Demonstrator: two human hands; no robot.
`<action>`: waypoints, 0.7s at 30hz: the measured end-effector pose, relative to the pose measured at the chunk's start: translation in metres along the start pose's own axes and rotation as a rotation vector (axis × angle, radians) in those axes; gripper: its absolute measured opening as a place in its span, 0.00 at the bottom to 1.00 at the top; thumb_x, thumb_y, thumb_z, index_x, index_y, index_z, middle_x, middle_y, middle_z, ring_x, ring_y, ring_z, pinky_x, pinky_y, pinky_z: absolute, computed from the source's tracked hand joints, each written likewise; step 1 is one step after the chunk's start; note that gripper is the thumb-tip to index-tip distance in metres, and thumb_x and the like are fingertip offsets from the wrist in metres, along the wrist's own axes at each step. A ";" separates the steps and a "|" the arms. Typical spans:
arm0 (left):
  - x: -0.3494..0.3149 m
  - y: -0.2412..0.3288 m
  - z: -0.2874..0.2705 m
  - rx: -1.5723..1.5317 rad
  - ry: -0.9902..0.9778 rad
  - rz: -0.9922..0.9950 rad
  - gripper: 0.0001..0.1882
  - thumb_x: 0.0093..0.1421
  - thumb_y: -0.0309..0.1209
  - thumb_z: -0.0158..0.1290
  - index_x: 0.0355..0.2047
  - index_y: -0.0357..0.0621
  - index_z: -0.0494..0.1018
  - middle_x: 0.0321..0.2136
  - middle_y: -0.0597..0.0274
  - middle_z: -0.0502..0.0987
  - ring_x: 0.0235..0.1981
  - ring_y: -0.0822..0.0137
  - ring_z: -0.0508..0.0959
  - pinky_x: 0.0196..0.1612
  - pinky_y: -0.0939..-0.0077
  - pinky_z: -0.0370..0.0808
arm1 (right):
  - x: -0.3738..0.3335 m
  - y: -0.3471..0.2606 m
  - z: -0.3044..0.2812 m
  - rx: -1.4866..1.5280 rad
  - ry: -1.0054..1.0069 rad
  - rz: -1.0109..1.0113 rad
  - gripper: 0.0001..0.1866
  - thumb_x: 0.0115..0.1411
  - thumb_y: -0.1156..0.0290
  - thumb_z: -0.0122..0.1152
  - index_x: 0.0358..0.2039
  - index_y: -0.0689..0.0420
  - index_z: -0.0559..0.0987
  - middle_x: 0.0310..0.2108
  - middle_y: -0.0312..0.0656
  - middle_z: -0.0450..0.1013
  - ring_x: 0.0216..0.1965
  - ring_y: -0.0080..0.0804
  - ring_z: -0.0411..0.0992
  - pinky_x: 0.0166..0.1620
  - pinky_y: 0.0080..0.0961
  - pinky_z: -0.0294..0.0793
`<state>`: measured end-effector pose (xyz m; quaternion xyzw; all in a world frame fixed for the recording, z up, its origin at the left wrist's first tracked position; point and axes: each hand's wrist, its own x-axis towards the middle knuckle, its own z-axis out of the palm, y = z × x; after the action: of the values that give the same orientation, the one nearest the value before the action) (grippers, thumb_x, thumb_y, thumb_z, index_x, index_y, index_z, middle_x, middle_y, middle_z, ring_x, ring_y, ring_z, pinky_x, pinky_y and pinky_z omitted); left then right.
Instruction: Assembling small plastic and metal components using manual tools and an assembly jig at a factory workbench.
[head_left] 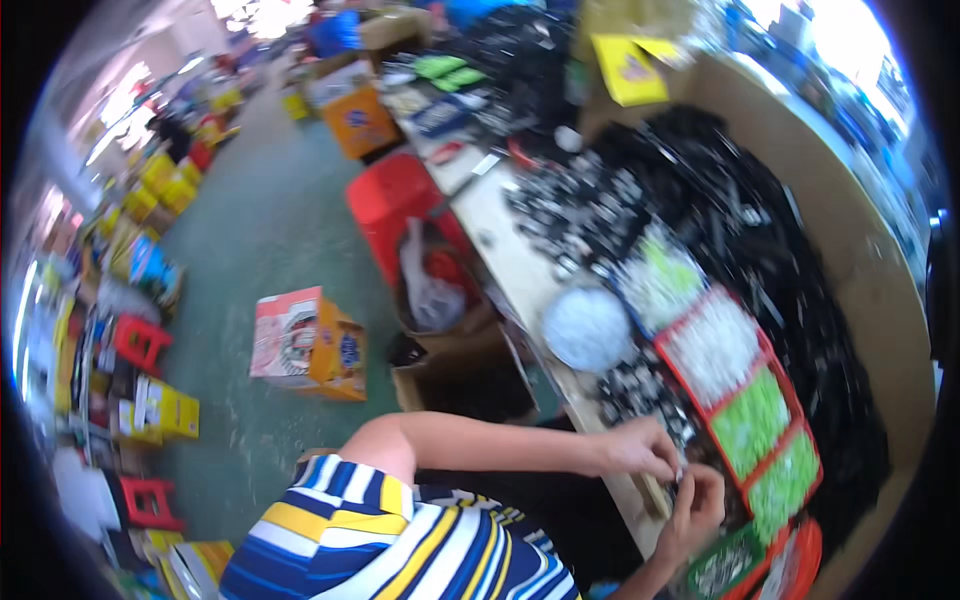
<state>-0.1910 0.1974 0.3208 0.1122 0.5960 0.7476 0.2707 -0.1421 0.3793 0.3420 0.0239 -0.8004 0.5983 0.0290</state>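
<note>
My left hand (640,447) reaches in over the bench edge, its thumb and fingers pinched together. Just below it, my right hand (697,508) is also closed in a pinch, and the fingertips of both hands nearly meet. Between them is a small pale piece, too small and blurred to name. Beside the hands lies a loose heap of small black and silvery parts (640,390). Close by on the far side runs a red divided tray (708,408), holding white pieces (712,345) and light green pieces (750,422). A green tray of small parts (728,565) sits near my right hand.
A round tub of whitish pieces (587,330) stands on the bench (515,245). Behind the tray, black strips (740,210) pile against a cardboard wall (850,230). An open carton (465,375), a red stool (390,205) and an orange box (335,350) stand left of the bench.
</note>
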 end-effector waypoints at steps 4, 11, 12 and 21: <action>-0.028 0.005 -0.012 0.088 0.106 0.061 0.09 0.54 0.29 0.62 0.32 0.34 0.82 0.25 0.64 0.81 0.27 0.77 0.78 0.31 0.82 0.73 | 0.008 0.009 0.020 0.105 -0.108 -0.088 0.02 0.65 0.81 0.53 0.37 0.63 0.73 0.35 0.37 0.72 0.37 0.20 0.69 0.43 0.17 0.68; -0.044 0.004 -0.015 0.039 0.128 0.101 0.08 0.56 0.28 0.61 0.32 0.35 0.82 0.25 0.64 0.81 0.28 0.77 0.77 0.33 0.82 0.73 | 0.009 -0.002 0.026 0.036 -0.174 -0.098 0.01 0.65 0.80 0.55 0.36 0.63 0.74 0.32 0.36 0.72 0.34 0.18 0.69 0.40 0.15 0.68; -0.046 0.004 -0.014 0.001 0.104 0.090 0.07 0.56 0.28 0.61 0.32 0.35 0.82 0.25 0.64 0.81 0.28 0.77 0.77 0.33 0.82 0.73 | 0.006 -0.004 0.026 0.027 -0.168 -0.097 0.01 0.64 0.80 0.55 0.36 0.63 0.74 0.32 0.36 0.72 0.34 0.18 0.69 0.39 0.15 0.68; -0.060 0.000 -0.004 -0.196 -0.001 0.103 0.07 0.58 0.28 0.62 0.36 0.38 0.82 0.28 0.68 0.80 0.30 0.79 0.76 0.36 0.84 0.72 | -0.024 -0.067 -0.007 -0.076 0.020 -0.416 0.10 0.66 0.71 0.59 0.42 0.66 0.77 0.32 0.44 0.75 0.29 0.30 0.70 0.34 0.28 0.72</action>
<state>-0.1432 0.1616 0.3290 0.1162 0.5134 0.8152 0.2417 -0.1128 0.3669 0.4059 0.1819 -0.7998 0.5489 0.1607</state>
